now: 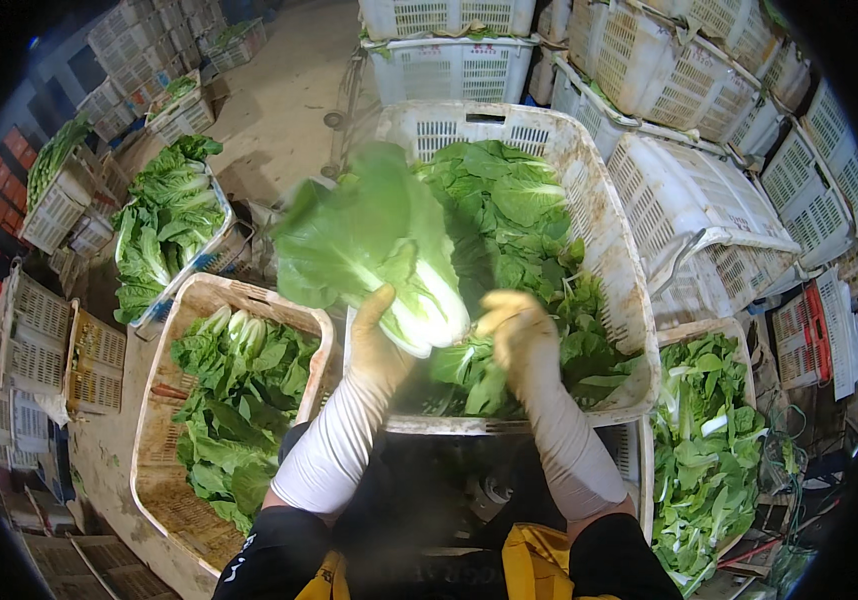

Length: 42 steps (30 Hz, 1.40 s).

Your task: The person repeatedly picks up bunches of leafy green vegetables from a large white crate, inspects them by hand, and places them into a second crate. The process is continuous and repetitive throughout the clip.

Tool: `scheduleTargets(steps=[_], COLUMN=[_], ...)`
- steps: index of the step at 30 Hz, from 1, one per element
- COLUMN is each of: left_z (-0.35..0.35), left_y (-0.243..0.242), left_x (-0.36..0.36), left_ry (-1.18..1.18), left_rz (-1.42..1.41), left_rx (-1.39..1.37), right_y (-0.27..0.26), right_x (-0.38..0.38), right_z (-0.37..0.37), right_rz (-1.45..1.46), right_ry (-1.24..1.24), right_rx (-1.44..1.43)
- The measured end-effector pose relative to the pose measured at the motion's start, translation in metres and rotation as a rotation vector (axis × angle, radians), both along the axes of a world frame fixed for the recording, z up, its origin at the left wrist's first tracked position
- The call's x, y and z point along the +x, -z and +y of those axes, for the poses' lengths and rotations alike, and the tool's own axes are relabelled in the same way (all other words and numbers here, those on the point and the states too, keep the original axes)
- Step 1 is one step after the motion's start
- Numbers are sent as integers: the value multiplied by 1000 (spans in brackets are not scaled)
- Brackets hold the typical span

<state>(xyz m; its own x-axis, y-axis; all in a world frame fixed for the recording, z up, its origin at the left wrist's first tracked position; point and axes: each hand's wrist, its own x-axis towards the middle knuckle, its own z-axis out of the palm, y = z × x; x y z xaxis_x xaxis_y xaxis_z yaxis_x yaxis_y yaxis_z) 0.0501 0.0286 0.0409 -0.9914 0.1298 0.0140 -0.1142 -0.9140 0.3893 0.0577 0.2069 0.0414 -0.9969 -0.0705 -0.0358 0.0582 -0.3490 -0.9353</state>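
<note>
My left hand (380, 337), in a yellowish rubber glove with a long white cuff, holds a head of leafy greens (406, 262) by its pale stem end. The leaves point away from me and are blurred. Just right of the stem end is my right hand (519, 334), gloved alike and blurred, its fingers curled; whether it grips anything I cannot tell. Both hands are over a large white plastic crate (627, 247) with slotted walls, which holds more greens (500, 187) and loose leaves.
A dirty white crate (149, 435) of greens stands at the left, with another heap of greens (173, 217) beyond it. Trimmed leaves (706, 450) fill a crate at the right. Stacked crates (451, 67) stand behind, and an empty crate (706, 217) lies tilted at the right.
</note>
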Motion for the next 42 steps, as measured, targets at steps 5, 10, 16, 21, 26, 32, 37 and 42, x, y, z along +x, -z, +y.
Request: scheduleTargets(steps=[5,10,16,21,26,32,37,42], left_z=[4,10,6,9,-20,-76,-63,-57], left_y=[5,15,22,28,18,-1,-11,-20], left_x=[1,6,8,3,-8,-19,-28,-32], left_ry=[-20,-79,-31,46,-143,-263,-386,-407], left_rz=[39,13,-88,-173,-58,-59,-400,-339], left_rx=[-134,21,-144,39,8,70,102,-20], right_y=[8,21,12,12,4,-4,-10,29], right_x=[6,11,18,27,41,102,46,-86], right_z=[-7,-25,-15,-14,128,316,185,-29], right_rz=[111,465,131,136,274,-1125,2,27], right_ry=[-83,298,106,-33,31,281,285,-770], right_rx=[236,330,180,-420,-221,2132,1244,1471])
